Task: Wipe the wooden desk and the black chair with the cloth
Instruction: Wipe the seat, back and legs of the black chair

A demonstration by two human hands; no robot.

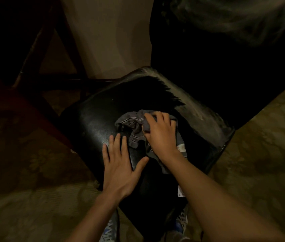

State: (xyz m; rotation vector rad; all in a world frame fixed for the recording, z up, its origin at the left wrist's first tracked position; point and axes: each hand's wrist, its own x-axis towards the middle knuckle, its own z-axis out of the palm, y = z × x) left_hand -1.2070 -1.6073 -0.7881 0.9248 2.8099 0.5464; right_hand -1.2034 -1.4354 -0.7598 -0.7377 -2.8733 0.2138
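We view black chair seat (92, 119) from above. Grey striped cloth (131, 126) lies bunched at seat centre, where we press it to lift dust. Pale dusty band (206, 117) remains along far right edge, judged unwiped. Left hand (119, 165) lies flat, fingers spread, on bare seat, likely steadying chair. Right hand (161, 131) curled down over cloth, gripping it. Wooden bench leg (33, 55) upper left.

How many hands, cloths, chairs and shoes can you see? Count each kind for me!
Hands: 2, left hand flat on the seat, right hand on the cloth
Cloths: 1, cloth
Chairs: 1, chair
Shoes: 2, shoes
Total: 6
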